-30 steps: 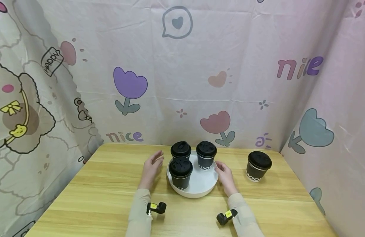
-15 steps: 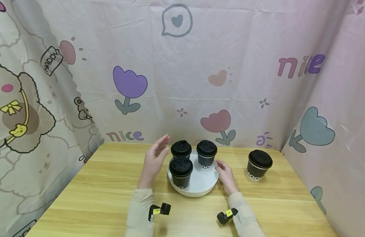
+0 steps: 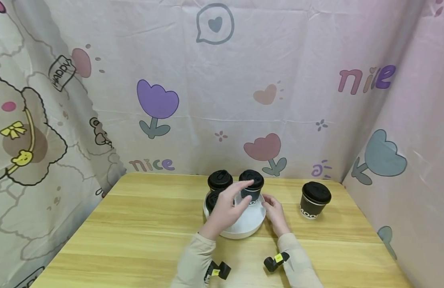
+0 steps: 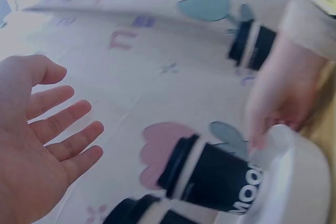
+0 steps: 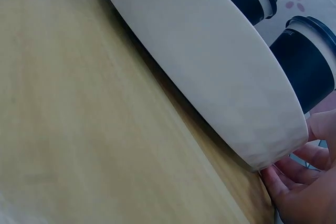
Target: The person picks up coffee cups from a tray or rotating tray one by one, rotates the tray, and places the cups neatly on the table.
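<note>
A round white tray [image 3: 249,225] with a raised wall sits on the table. My right hand [image 3: 276,216] grips its right rim, thumb over the edge and fingers at the outside low down, as the right wrist view shows. My left hand [image 3: 225,208] hovers over the tray, fingers spread, with nothing in it. Its fingers overlap the back-right black coffee cup [image 3: 256,176] in the head view, but the left wrist view shows them apart from it. Two more lidded cups stand at the tray's left: a back one [image 3: 220,181] and a front one [image 3: 211,200], partly hidden by the left hand.
Another lidded black cup [image 3: 315,200] stands on the wooden table [image 3: 135,224], to the right of the tray. A printed cloth [image 3: 207,80] hangs behind the table and along both sides. Each sleeve carries a small black camera.
My left hand first rose beside the tray's left side, then swung right and over the tray. The right hand keeps its grip on the rim; tray and cups stay in place.
</note>
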A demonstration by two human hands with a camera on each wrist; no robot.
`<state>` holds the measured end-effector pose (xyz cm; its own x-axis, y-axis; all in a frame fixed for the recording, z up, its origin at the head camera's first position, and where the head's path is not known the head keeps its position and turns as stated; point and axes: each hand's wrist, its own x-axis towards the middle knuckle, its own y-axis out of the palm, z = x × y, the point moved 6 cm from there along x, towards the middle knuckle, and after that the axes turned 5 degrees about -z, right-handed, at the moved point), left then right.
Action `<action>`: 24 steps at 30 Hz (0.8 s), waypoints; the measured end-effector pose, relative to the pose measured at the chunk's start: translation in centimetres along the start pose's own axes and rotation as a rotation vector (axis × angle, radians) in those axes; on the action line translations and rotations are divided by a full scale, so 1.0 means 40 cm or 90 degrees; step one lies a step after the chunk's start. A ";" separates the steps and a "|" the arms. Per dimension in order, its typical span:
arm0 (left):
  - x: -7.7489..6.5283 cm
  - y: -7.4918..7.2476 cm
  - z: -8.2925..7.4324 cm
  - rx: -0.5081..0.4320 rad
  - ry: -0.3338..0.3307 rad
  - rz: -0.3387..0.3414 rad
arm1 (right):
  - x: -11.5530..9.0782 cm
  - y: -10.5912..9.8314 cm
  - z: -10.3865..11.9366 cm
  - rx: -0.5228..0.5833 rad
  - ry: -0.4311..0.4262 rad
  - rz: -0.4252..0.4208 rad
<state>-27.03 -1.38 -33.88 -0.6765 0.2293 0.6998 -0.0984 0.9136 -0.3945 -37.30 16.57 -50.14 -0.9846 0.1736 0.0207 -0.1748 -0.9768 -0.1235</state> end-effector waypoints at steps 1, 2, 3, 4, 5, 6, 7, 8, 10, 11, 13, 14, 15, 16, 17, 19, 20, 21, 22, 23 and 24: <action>-0.004 0.013 -0.001 0.010 0.003 0.015 | 0.000 0.000 0.000 -0.002 -0.002 0.001; -0.008 0.025 -0.002 0.018 0.006 0.031 | 0.000 0.000 0.001 -0.003 -0.004 0.002; -0.013 0.036 -0.001 0.031 0.012 0.045 | -0.001 0.000 0.002 -0.004 -0.006 0.004; -0.019 0.046 0.000 0.041 0.015 0.061 | -0.001 0.000 0.002 -0.006 -0.008 0.005; -0.025 0.056 0.002 0.048 0.021 0.075 | -0.002 -0.001 0.003 -0.008 -0.011 0.005; -0.031 0.065 0.005 0.060 0.027 0.087 | -0.003 -0.001 0.004 -0.007 -0.011 0.004; -0.039 0.075 0.009 0.073 0.030 0.100 | -0.003 -0.002 0.005 -0.005 -0.010 0.003; -0.046 0.084 0.014 0.085 0.031 0.115 | -0.003 -0.002 0.005 -0.001 -0.010 0.002; -0.064 0.103 0.028 0.114 0.029 0.146 | -0.002 -0.003 0.004 0.001 -0.011 -0.002; -0.074 0.111 0.036 0.134 0.027 0.161 | -0.001 -0.003 0.003 0.002 -0.014 -0.004; -0.094 0.126 0.052 0.167 0.012 0.193 | 0.001 -0.003 0.002 0.001 -0.016 -0.008; -0.105 0.133 0.060 0.184 0.006 0.209 | 0.003 -0.003 0.000 -0.001 -0.019 -0.010; -0.116 0.139 0.068 0.198 0.002 0.225 | 0.004 -0.003 -0.001 -0.003 -0.021 -0.011; -0.126 0.145 0.076 0.211 -0.006 0.242 | 0.005 -0.003 -0.002 -0.006 -0.024 -0.012; -0.137 0.149 0.083 0.222 -0.013 0.259 | 0.005 -0.004 -0.002 -0.008 -0.027 -0.013; -0.158 0.154 0.095 0.237 -0.026 0.291 | 0.005 -0.003 -0.004 -0.007 -0.023 -0.010; -0.167 0.155 0.101 0.245 -0.027 0.304 | 0.004 -0.003 -0.005 -0.006 -0.022 -0.008; -0.176 0.155 0.105 0.250 -0.028 0.315 | 0.003 -0.003 -0.004 -0.005 -0.021 -0.005; -0.183 0.156 0.109 0.253 -0.030 0.323 | 0.003 -0.003 -0.005 -0.005 -0.021 -0.003; -0.188 0.156 0.113 0.254 -0.031 0.329 | 0.003 -0.003 -0.005 -0.002 -0.017 -0.002; -0.192 0.156 0.116 0.253 -0.034 0.334 | 0.002 -0.004 -0.005 -0.001 -0.015 -0.002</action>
<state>-25.85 1.02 -44.47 -0.7418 0.5849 0.3282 -0.0003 0.4891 -0.8722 -37.36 16.77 -50.31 -0.9838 0.1736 0.0449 -0.1780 -0.9760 -0.1253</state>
